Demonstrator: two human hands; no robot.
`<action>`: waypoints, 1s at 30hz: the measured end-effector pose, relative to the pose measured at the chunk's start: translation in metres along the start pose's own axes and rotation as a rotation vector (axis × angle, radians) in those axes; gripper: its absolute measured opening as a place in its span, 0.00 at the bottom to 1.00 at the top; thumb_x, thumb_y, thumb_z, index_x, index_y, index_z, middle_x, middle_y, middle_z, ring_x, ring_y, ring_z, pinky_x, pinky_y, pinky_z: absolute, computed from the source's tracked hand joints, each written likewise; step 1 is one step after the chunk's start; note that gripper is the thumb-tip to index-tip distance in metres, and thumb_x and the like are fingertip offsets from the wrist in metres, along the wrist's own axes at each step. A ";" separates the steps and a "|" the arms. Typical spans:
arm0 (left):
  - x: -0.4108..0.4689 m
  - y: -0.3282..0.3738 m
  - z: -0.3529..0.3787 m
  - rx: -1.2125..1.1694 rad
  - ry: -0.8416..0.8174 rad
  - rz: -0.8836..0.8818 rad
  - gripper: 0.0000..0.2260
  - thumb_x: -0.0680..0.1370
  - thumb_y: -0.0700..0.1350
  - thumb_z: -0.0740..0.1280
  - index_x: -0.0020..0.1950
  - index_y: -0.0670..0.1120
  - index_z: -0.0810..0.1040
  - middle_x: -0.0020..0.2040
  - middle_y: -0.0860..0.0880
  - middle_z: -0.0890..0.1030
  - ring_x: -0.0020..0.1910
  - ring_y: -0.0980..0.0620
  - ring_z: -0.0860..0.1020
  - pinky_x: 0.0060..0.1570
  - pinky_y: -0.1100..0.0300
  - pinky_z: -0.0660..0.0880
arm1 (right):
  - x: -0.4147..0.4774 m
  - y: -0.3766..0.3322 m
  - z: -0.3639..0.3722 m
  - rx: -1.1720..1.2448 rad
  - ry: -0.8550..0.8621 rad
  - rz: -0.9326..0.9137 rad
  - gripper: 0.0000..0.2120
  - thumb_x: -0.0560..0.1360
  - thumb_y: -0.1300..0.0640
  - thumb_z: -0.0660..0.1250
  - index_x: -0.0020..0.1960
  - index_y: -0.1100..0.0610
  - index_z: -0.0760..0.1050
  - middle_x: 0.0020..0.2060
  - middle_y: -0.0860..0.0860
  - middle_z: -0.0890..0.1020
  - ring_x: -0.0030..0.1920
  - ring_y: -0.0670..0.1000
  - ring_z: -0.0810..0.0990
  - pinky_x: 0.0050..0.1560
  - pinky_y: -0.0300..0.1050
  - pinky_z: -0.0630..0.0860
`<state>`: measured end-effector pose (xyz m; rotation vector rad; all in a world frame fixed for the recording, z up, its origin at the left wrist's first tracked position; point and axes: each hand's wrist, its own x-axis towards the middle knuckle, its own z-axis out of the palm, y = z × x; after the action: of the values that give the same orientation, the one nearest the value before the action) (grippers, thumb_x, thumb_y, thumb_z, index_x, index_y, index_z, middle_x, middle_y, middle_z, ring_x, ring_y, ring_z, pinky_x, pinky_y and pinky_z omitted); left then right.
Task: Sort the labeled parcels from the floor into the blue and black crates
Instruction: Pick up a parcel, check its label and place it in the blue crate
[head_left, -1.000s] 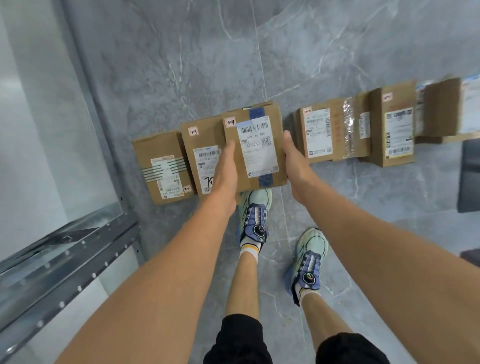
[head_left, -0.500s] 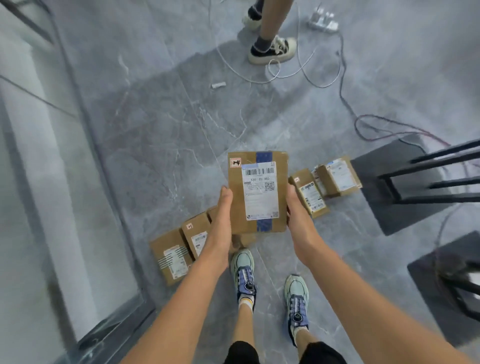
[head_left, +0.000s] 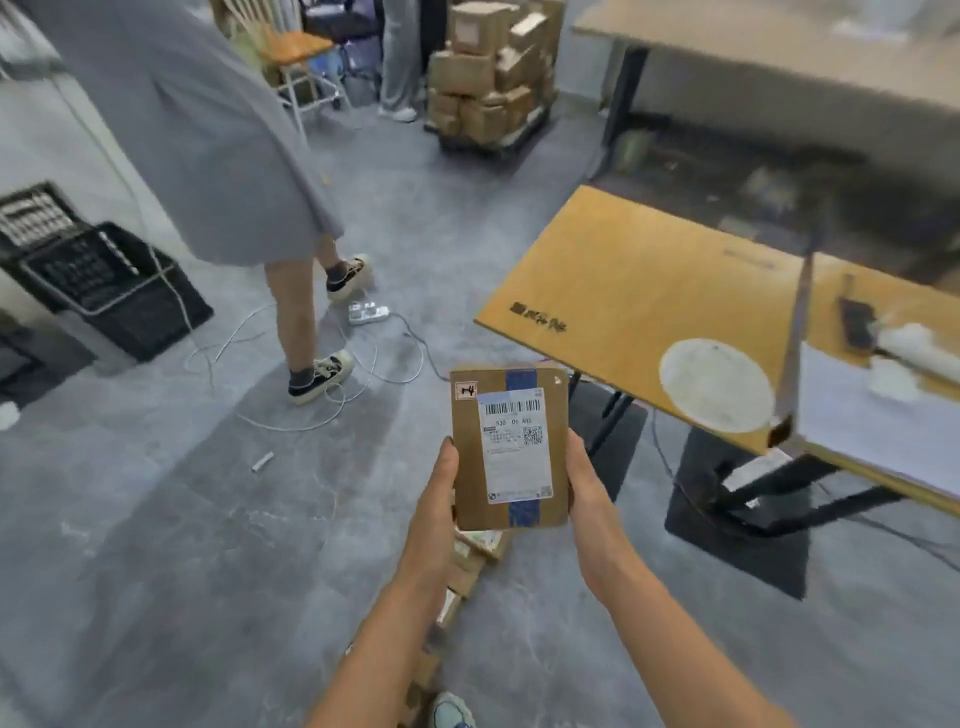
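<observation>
One parcel (head_left: 509, 449) held, not yet crated.
My left hand (head_left: 441, 488) and right hand (head_left: 584, 478) clamp its sides; more parcels (head_left: 475, 545) lie on the floor (head_left: 156, 571).

White shipping label (head_left: 517, 447) on brown cardboard parcel (head_left: 470, 467): barcode, QR code, line roughly "530 05 A85". Small corner sticker (head_left: 466, 391): handwritten mark, unclear. Black print on orange wooden tabletop (head_left: 649, 270): illegible.

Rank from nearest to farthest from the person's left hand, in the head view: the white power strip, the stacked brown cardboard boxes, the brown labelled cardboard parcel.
1. Brown labelled cardboard parcel: held in the left hand.
2. White power strip: on the floor ahead, slightly left.
3. Stacked brown cardboard boxes: far back, straight ahead.
</observation>
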<state>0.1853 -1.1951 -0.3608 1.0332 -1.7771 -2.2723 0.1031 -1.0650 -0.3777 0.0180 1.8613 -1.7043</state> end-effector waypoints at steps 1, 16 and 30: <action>-0.007 0.009 0.020 0.020 -0.036 0.006 0.16 0.86 0.59 0.50 0.61 0.65 0.77 0.50 0.72 0.83 0.51 0.74 0.79 0.50 0.69 0.72 | -0.007 -0.006 -0.020 0.022 0.038 -0.006 0.22 0.86 0.34 0.47 0.74 0.32 0.72 0.67 0.35 0.81 0.66 0.34 0.78 0.60 0.36 0.71; -0.152 0.001 0.358 0.316 -0.577 0.102 0.19 0.81 0.68 0.54 0.69 0.67 0.74 0.63 0.65 0.82 0.60 0.65 0.80 0.56 0.60 0.73 | -0.198 -0.006 -0.361 0.317 0.556 -0.157 0.27 0.85 0.32 0.49 0.72 0.40 0.77 0.63 0.40 0.85 0.62 0.41 0.84 0.59 0.40 0.80; -0.249 -0.073 0.604 0.552 -1.017 0.021 0.26 0.80 0.69 0.55 0.74 0.60 0.73 0.66 0.60 0.79 0.65 0.58 0.77 0.66 0.54 0.71 | -0.335 0.052 -0.562 0.528 1.042 -0.160 0.28 0.87 0.35 0.47 0.73 0.45 0.78 0.64 0.43 0.85 0.64 0.42 0.82 0.66 0.44 0.75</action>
<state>0.0722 -0.5569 -0.2509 -0.2802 -2.8212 -2.5412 0.1620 -0.4179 -0.2859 1.1926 1.9869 -2.5265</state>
